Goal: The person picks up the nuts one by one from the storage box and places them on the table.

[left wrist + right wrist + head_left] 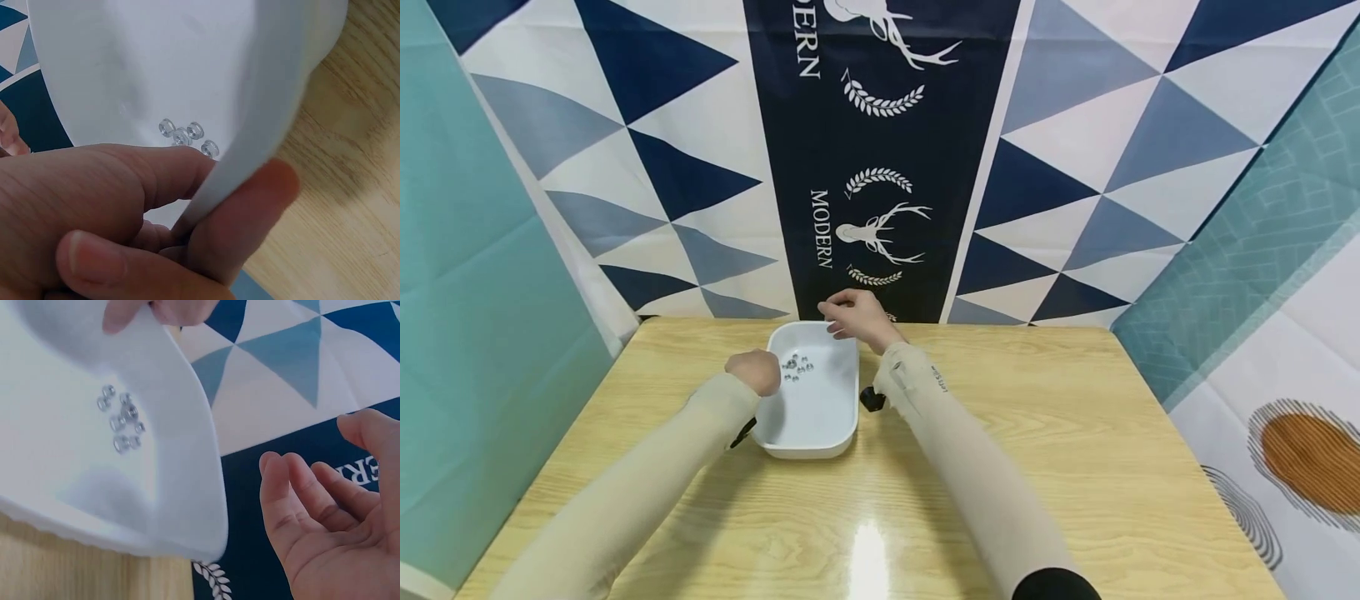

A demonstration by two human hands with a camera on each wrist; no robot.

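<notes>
On a pale wooden table (1037, 458), near its far edge, sits a white tub (816, 412), with small clear shiny pieces (795, 367) clustered inside toward the left wall. The left hand (756, 371) grips that wall; just off the far right corner, the right hand (857, 318) holds nothing, thumb apart from loosely curved fingers, before a patterned cloth (880, 150).

White basin (820, 417), yellow wood-grain table (1045, 467), cream sleeves (977, 475)
</notes>
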